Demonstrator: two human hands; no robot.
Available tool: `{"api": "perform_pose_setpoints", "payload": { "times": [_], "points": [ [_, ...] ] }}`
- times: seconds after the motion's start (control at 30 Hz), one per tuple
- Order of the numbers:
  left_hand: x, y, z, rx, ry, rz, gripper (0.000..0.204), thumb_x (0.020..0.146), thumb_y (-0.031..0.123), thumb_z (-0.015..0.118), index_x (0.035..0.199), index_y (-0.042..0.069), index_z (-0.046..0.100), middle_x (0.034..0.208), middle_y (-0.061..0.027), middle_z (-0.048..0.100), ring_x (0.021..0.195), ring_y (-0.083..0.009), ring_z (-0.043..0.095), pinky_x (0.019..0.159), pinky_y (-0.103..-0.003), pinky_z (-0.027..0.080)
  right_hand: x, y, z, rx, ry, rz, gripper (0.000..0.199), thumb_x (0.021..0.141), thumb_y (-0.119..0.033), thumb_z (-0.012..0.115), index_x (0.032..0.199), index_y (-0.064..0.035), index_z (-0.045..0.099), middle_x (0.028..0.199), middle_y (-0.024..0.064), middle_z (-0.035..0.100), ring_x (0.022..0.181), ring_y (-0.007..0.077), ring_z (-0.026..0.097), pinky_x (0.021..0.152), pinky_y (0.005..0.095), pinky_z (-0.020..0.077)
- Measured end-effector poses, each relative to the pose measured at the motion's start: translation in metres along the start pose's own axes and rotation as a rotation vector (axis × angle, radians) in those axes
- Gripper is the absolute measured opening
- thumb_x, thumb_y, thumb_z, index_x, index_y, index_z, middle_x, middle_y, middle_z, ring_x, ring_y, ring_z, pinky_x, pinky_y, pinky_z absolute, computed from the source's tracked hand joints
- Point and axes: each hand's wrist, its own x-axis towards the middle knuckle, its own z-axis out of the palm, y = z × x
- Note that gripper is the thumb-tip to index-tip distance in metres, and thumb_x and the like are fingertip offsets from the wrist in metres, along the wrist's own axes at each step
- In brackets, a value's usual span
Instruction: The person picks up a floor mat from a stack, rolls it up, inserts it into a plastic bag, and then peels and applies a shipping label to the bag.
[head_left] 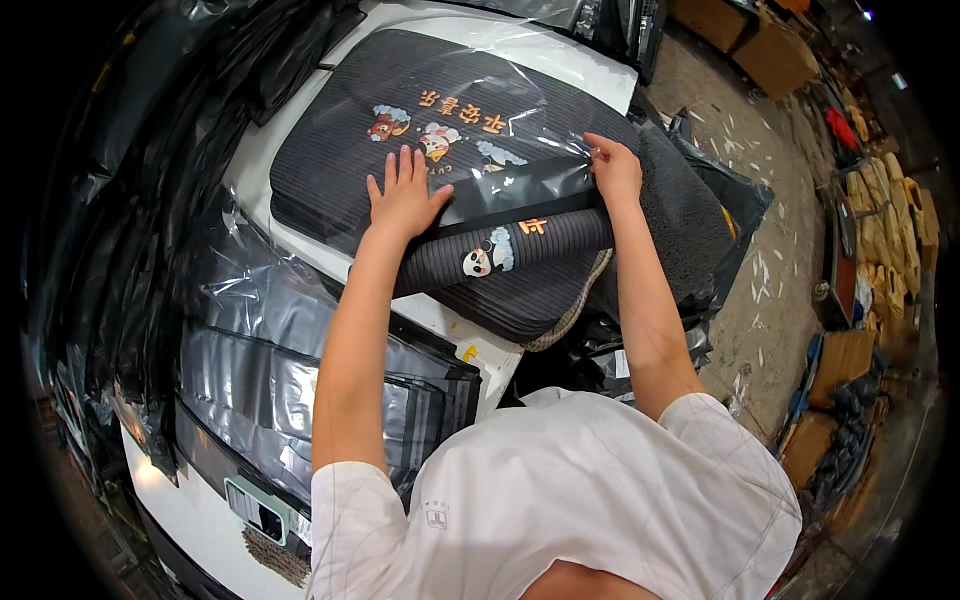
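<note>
A dark grey ribbed mat (330, 150) with cartoon animals lies on a white table (250, 205), under clear, shiny film. Its near part is rolled over into a thick fold (430, 265) that shows a panda. Along that fold runs a glossy strip of a plastic bag (515, 190). My left hand (403, 200) rests flat on the film-covered mat, fingers spread, beside the fold's left end. At the strip's right end, my right hand (618, 172) pinches the plastic bag between thumb and fingers. More dark ribbed mats (520, 305) lie beneath the fold.
Stacked grey plastic bags (270, 375) lie at the near left, with a phone (258, 512) by the table edge. Black plastic sheeting (130, 220) hangs at left. A fluffy dark mat (680, 220) sits at right. Scraps litter the floor (770, 270); cardboard boxes (775, 62) stand beyond.
</note>
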Motion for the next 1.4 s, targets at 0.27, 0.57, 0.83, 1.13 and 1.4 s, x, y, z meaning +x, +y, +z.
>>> {"api": "perform_pose_setpoints", "payload": {
  "times": [0.27,0.57,0.83,1.13,1.4],
  "points": [
    [-0.073,0.044,0.012,-0.041,0.309,0.076,0.056,0.089,0.046,0.052,0.12,0.001,0.056,0.116,-0.0152,0.056,0.104,-0.0309,0.055,0.085,-0.043,0.045,0.0,0.005,-0.006,0.056,-0.1,0.002,0.057,0.072,-0.009,0.065,0.127,-0.0192,0.055,0.093,0.0081,0.066,0.086,0.0261,0.064,0.079,0.0372,0.0496],
    [-0.07,0.044,0.011,-0.107,0.382,0.05,0.038,0.086,0.04,0.057,0.095,0.004,0.059,0.101,-0.0115,0.057,0.094,-0.0291,0.055,0.077,-0.043,0.046,-0.003,-0.024,-0.056,-0.384,-0.315,0.016,0.02,0.079,-0.019,0.06,0.094,-0.0084,0.068,0.087,0.014,0.069,0.082,0.0268,0.067,0.073,0.04,0.0514],
    [-0.025,0.026,-0.011,-0.333,0.442,0.201,0.025,0.087,0.028,0.056,0.082,0.004,0.063,0.081,-0.0147,0.064,0.081,-0.0345,0.062,0.071,-0.047,0.047,-0.135,-0.1,-0.023,-0.316,-0.196,-0.955,0.053,0.078,-0.028,0.064,0.123,-0.004,0.052,0.124,0.0091,0.056,0.118,0.0249,0.051,0.102,0.0455,0.0334],
    [-0.022,0.026,0.0,-0.022,0.406,0.314,0.067,0.063,0.013,0.076,0.122,0.001,0.047,0.126,-0.0147,0.051,0.121,-0.0292,0.046,0.102,-0.039,0.037,-0.063,-0.11,0.02,-0.432,-0.127,-0.912,0.054,0.076,-0.031,0.067,0.122,-0.0066,0.051,0.114,0.008,0.057,0.11,0.021,0.053,0.096,0.0391,0.0377],
    [-0.057,0.05,0.003,0.012,0.27,0.374,0.059,0.054,0.014,0.079,0.104,0.005,0.049,0.097,-0.0086,0.055,0.094,-0.0283,0.055,0.079,-0.04,0.046,-0.087,-0.094,-0.032,-0.526,-0.621,-0.742,0.067,0.065,-0.019,0.075,0.123,-0.0006,0.048,0.106,0.0098,0.056,0.104,0.0261,0.053,0.09,0.0413,0.0405]
  ]
}}
